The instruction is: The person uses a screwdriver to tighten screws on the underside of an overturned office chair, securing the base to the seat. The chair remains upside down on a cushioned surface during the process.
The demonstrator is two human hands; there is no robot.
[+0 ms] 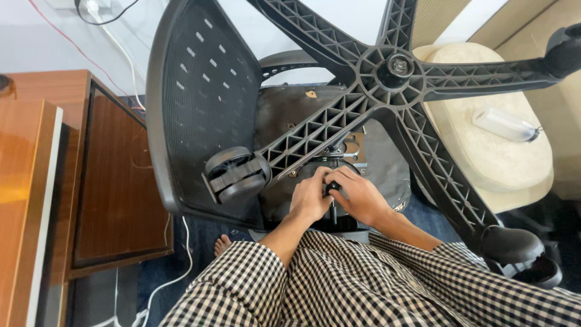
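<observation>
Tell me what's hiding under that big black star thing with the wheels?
Under the star-shaped chair base you can see the seat's underside, a metal mechanism plate, and both hands, left hand and right hand, on a black lever. The base's arms cover the rest of the mechanism.

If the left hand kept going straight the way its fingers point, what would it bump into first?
Probably the metal mechanism under the chair seat. The left hand points up and away from the person, towards it, beneath the spoke of the star base. Depth is hard to judge here.
</observation>
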